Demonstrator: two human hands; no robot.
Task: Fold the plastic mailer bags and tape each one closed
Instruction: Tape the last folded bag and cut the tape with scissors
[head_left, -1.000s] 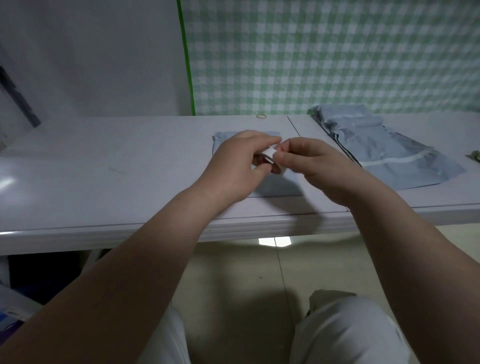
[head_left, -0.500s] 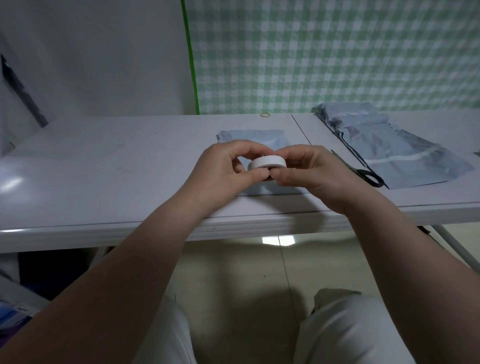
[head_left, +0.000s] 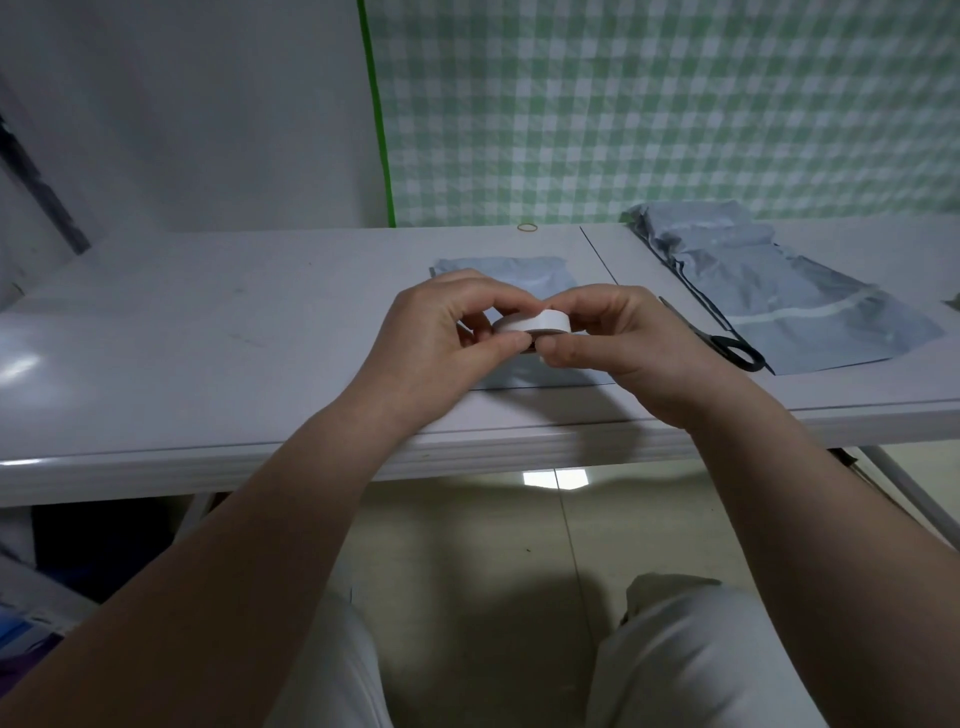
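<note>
Change: since 1.0 s ago both hands sit lower, nearer the front edge of the desk (head_left: 208, 338); tape roll (head_left: 535, 323) now shows as a flat white ring between them, scissors (head_left: 737, 351) uncovered at right. Hardly any shift vs 0.5 s ago.
Left hand (head_left: 441, 338): curled round the roll's left side, thumb pressed at the near rim.
Right hand (head_left: 623, 343): curled round the right side, thumb on the near rim, touching or nearly touching the left thumb.
Tape roll: held level in the air just above the folded mailer (head_left: 519, 270); not resting on it, as far as I can tell.
Folded mailer: flat on the desk, mostly hidden by the hands; no tape seen on it.
Mailer stack (head_left: 779, 291): right side of desk, well apart from the hands, looks unfolded.
Scissors: beside the stack's near-left edge, untouched.
Rubber band (head_left: 528, 227): back edge of desk.
Step (judgement): hunting the tape's free end, thumbs at the rim.
Do it well: steady the roll with one hand, pick with the other thumbnail; peel slow and straight so the strip doesn't split.
Next need: short strip, scissors in reach to cut, fold kept flat while sticking.
Risk: thin plastic may spring open once unweighted.
</note>
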